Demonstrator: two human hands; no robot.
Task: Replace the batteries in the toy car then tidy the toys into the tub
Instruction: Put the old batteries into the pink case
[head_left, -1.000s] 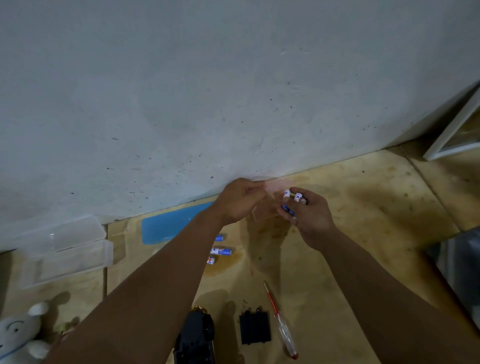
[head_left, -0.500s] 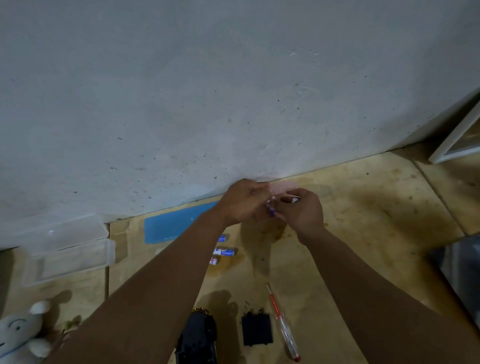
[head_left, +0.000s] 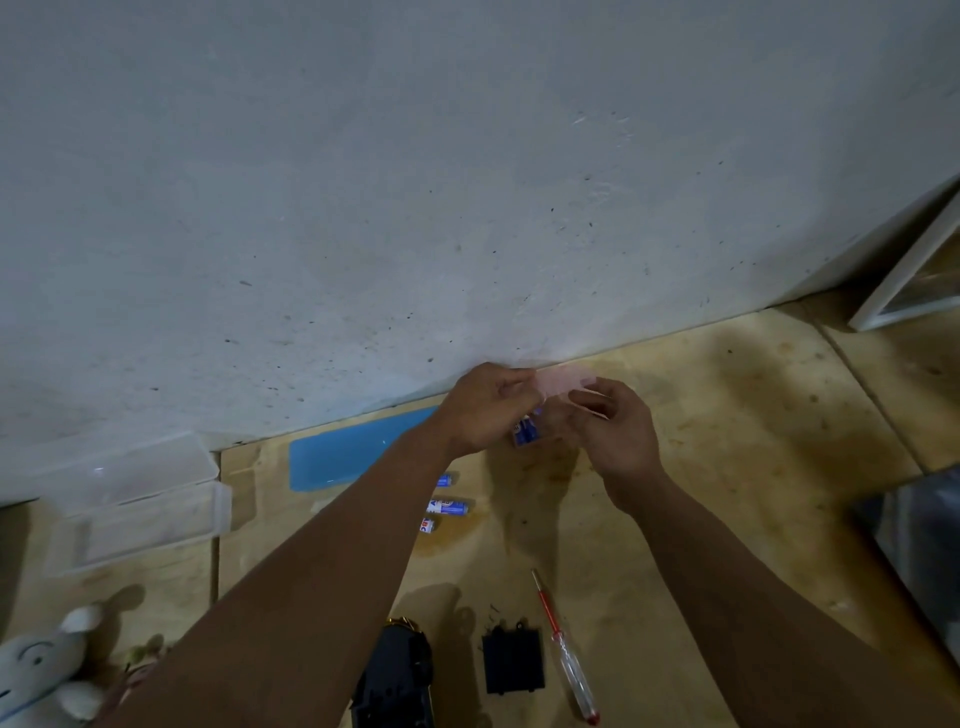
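Observation:
My left hand (head_left: 485, 410) and my right hand (head_left: 621, 434) are raised together near the base of the wall. A small pack of blue batteries (head_left: 525, 432) sits in my left hand's fingers. A thin clear plastic wrapper (head_left: 563, 383) stretches between both hands, pinched by my right fingers. Three loose blue batteries (head_left: 448, 506) lie on the floor below my left forearm. The black toy car (head_left: 397, 675) lies at the bottom edge, partly hidden by my left arm. Its black battery cover (head_left: 513, 660) lies beside it, with a red-handled screwdriver (head_left: 566, 660) to the right.
A clear plastic tub (head_left: 140, 514) and its clear lid (head_left: 104, 467) stand at the left by the wall. A blue lid (head_left: 358, 457) lies flat near them. A white plush toy (head_left: 36, 670) is at the bottom left. A white frame (head_left: 909, 280) leans at the right.
The batteries were in my right hand a second ago. The hands came together, and the batteries now sit under my left fingers while my right hand pulls the wrapper away.

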